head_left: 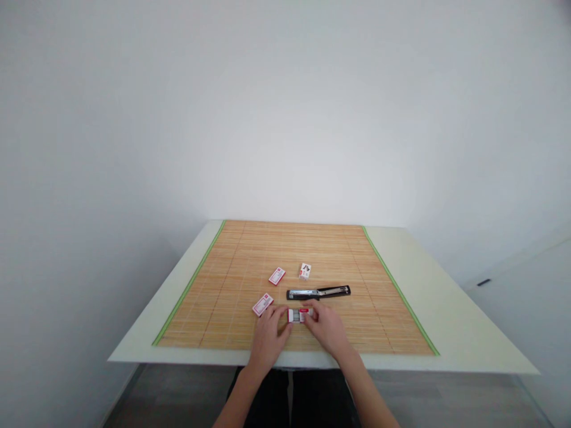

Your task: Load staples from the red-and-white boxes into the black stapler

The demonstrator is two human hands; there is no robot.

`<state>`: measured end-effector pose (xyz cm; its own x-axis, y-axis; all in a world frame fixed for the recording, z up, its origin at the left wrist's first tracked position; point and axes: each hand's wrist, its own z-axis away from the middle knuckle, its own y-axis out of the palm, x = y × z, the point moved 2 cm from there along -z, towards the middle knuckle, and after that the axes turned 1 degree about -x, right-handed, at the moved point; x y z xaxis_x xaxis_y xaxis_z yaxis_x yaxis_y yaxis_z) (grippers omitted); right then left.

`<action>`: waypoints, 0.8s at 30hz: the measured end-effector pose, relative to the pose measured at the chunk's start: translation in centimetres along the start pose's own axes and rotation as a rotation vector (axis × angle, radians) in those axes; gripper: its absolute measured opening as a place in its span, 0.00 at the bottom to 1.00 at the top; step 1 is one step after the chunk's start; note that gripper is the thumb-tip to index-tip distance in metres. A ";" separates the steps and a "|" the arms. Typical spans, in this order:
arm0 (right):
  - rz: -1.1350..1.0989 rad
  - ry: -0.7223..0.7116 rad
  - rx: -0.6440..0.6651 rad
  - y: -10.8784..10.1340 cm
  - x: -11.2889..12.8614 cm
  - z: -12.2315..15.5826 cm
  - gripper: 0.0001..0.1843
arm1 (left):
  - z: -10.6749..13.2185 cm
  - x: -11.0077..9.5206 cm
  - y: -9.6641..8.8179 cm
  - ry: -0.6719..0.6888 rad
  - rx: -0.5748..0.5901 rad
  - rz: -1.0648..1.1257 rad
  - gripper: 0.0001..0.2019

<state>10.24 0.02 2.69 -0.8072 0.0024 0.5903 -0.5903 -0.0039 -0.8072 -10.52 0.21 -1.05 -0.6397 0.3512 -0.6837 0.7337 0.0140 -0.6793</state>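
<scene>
A small red-and-white staple box (pixel 295 315) lies near the front of the mat, partly slid open, with grey staples showing in its tray. My left hand (pixel 269 334) has thumb and fingers closed around the left end of this box. The right end is pinched between the thumb and fingers of my right hand (pixel 329 327). Just beyond the hands, a black stapler (pixel 318 292) rests opened out flat, its metal rail exposed. Close to my left fingertips lies a second red-and-white box (pixel 263 304).
Farther back are another red-and-white box (pixel 277 276) and a white box (pixel 305 271) with a dark picture on it. A bamboo mat (pixel 289 244) with green edges covers much of the white table (pixel 464 333). The wall (pixel 294 119) stands behind the table.
</scene>
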 end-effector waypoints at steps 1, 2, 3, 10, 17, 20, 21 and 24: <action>-0.029 0.061 -0.072 0.0 -1.0 0.6 0.16 | 0.1 0.0 0.0 -0.004 -0.003 -0.002 0.20; -0.049 0.115 -0.133 0.0 -1.9 1.3 0.18 | 0.2 0.0 -0.1 -0.010 -0.005 -0.005 0.19; -0.067 0.156 -0.178 0.0 -2.9 1.8 0.20 | 0.2 0.0 -0.1 -0.018 -0.008 -0.008 0.19; -0.204 0.169 -0.174 0.8 -5.2 3.0 0.18 | 0.2 -0.4 0.2 -0.070 -0.016 -0.051 0.05; -0.257 0.115 -0.166 1.7 -3.1 3.1 0.17 | 0.1 -1.5 1.2 -0.042 -0.086 -0.052 0.02; -0.255 0.117 -0.160 2.0 -2.4 3.1 0.18 | 0.1 -1.8 1.4 -0.030 -0.100 -0.055 0.02; -0.257 0.117 -0.156 2.0 -2.3 3.1 0.18 | 0.2 -1.8 1.5 -0.028 -0.101 -0.057 0.02; -0.288 0.104 -0.144 2.0 -2.5 3.0 0.20 | 0.2 -1.9 1.5 -0.033 -0.100 -0.065 0.03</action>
<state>11.07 -2.95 -0.37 -0.5984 0.0850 0.7967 -0.7822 0.1531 -0.6039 -8.29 -0.60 -0.83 -0.6926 0.3152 -0.6487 0.7086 0.1298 -0.6935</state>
